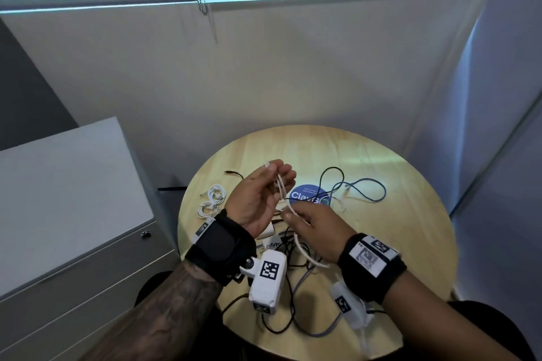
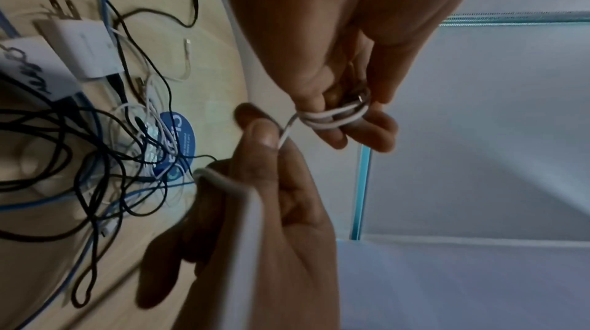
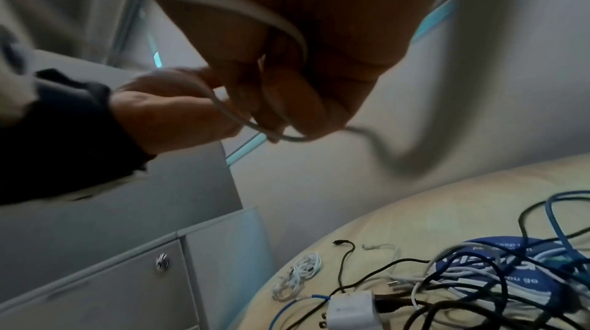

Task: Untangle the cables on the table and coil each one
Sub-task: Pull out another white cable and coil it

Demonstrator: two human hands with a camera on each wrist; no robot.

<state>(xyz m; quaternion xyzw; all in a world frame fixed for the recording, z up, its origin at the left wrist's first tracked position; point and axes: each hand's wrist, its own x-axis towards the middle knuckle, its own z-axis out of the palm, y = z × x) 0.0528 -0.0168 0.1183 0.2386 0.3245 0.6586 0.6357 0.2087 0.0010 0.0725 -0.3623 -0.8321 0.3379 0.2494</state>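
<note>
Above the round worktop [image 1: 410,237], the left hand [image 1: 258,202] has a white cable [image 2: 335,118] looped around its curled fingers [image 2: 360,131]. The right hand [image 1: 316,231] pinches the same cable just beside it. Two white coils [image 1: 212,199] lie at the left edge; a black and blue tangle [image 2: 105,166] lies beneath the hands.

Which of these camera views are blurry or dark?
Head view: sharpest, edges bent by the wide lens. Left wrist view: dim, white cable readable round the left hand. Right wrist view: darkest, motion-smeared cable and right hand.
</note>
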